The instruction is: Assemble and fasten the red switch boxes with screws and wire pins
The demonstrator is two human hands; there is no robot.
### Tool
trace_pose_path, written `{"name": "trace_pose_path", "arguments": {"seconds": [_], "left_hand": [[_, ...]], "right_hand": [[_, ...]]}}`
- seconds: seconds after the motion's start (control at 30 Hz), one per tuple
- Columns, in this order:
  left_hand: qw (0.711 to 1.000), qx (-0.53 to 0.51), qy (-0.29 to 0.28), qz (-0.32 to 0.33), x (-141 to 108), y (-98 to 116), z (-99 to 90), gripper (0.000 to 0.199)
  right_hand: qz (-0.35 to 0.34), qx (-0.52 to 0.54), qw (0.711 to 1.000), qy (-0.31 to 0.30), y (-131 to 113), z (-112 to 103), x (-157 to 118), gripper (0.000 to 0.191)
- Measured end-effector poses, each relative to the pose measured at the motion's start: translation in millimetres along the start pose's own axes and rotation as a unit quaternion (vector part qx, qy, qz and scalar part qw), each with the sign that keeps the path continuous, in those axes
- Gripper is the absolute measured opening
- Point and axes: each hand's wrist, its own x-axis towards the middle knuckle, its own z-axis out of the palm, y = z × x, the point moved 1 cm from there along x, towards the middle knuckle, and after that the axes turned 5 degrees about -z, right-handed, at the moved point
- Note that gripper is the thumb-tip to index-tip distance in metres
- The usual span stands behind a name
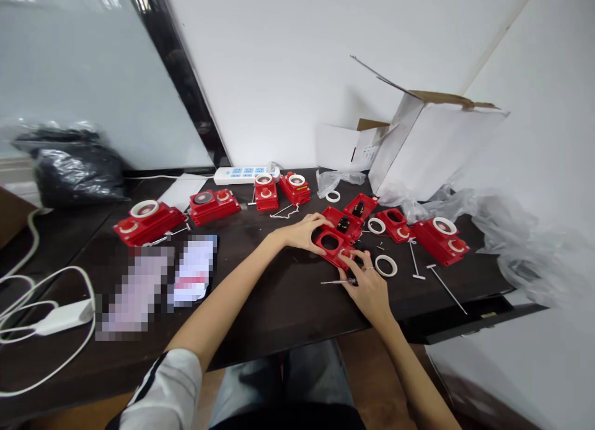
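A red plastic housing cover [331,256] with a round hole lies between my hands at the middle of the table. My left hand [304,233] grips its left edge, thumb near and fingers on the far side. At its lower right corner, the fingers of my right hand [369,287] pinch it by the round knob. A small screwdriver [333,282] is tucked in that same hand, shaft pointing left. Just behind the cover, opened red housings [361,206] show black parts inside. White rings [385,266] and small screws [380,246] lie to the right.
Several red alarm units [214,206] stand along the back. A power strip [246,175] lies by the wall. Two phones [194,272], partly blurred, and a white charger [65,316] are left. T-shaped rods [446,289], plastic wrap [525,244] and a white box [441,145] sit right.
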Motion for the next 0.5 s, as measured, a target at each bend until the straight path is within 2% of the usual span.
{"name": "trace_pose_path", "arguments": {"seconds": [0.23,0.5], "left_hand": [[0.999,-0.028,-0.039,-0.01,4,1,0.7,0.071],[0.999,-0.021,-0.05,0.004,2,19,12.3,0.076]], "right_hand": [[-0.007,-0.019,0.998,0.061,5,10,-2,0.023],[0.046,-0.035,0.992,0.109,7,10,-6,0.021]]}}
